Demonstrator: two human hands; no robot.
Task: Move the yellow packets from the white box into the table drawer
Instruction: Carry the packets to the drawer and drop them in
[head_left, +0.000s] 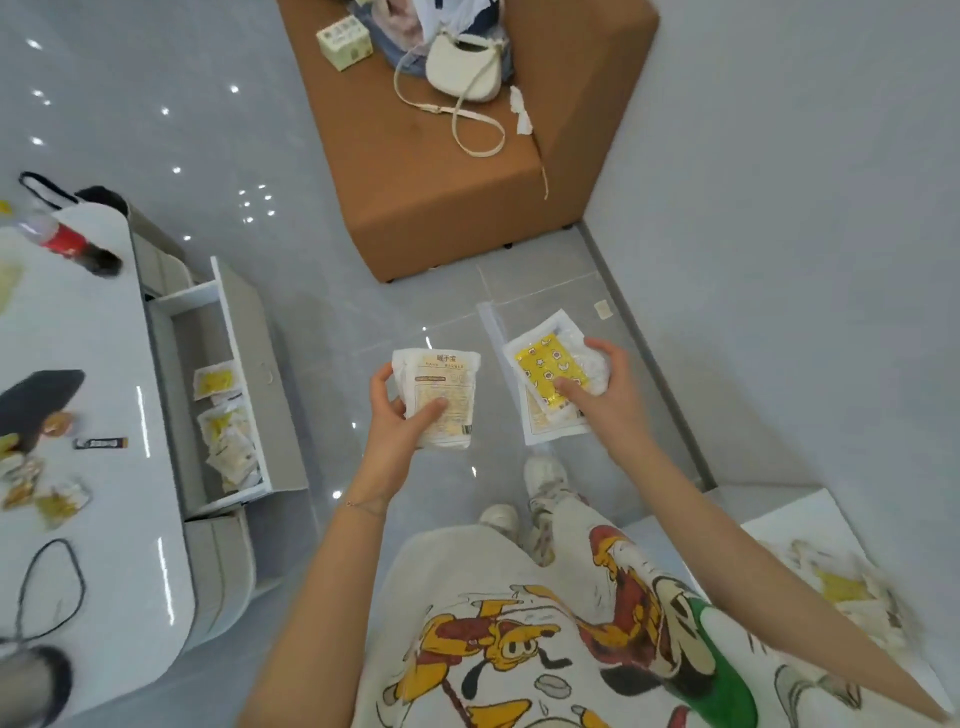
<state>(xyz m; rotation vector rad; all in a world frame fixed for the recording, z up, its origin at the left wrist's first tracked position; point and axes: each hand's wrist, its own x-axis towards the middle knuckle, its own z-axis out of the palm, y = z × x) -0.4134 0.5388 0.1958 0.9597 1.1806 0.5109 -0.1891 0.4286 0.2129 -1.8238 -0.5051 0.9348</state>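
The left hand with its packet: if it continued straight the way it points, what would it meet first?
Probably nothing soon: the left hand and its packet point toward bare floor, then the brown sofa. Depth is unclear.

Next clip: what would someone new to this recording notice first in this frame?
Most likely the two hands at centre: the left hand holds a pale packet printed side up, and the right hand grips a small stack with a bright yellow patterned packet on top. Next, the open drawer at the left, under the white table, with several packets already inside. At the top, a cream handbag lies on a brown sofa.
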